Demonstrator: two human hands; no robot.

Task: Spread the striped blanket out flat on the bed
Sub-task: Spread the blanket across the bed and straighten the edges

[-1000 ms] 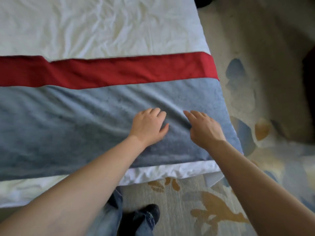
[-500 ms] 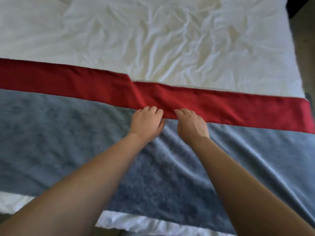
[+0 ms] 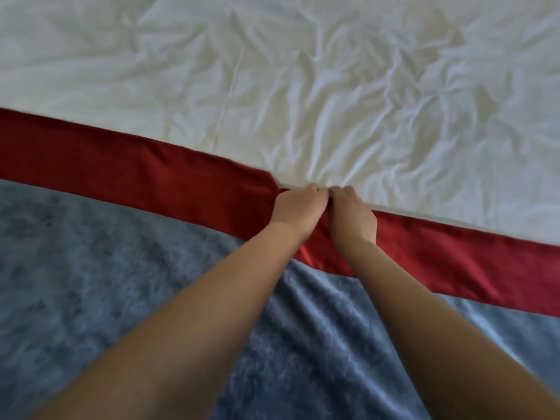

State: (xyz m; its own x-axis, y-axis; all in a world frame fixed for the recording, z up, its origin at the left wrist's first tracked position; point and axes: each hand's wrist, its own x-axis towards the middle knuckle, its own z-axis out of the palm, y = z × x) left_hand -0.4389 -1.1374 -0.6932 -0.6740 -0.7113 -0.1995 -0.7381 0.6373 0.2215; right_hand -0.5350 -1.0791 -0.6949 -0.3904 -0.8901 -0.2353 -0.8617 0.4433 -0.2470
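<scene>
The striped blanket lies across the near half of the bed, a fuzzy grey-blue field with a red band along its far edge. My left hand and my right hand sit side by side on the red band's far edge, fingers curled down over the hem where the band steps out of line. Their fingertips are hidden, so the grip itself is partly out of sight. Folds in the grey-blue part run from my wrists toward the lower right.
Beyond the red band the bed's white sheet is bare and heavily wrinkled, filling the whole upper half of the view. No floor or bed edge shows.
Both hands moved forward from the grey-blue part onto the red band's far edge and curled over it. The view has shifted left and further over the bed, so the floor is gone.
</scene>
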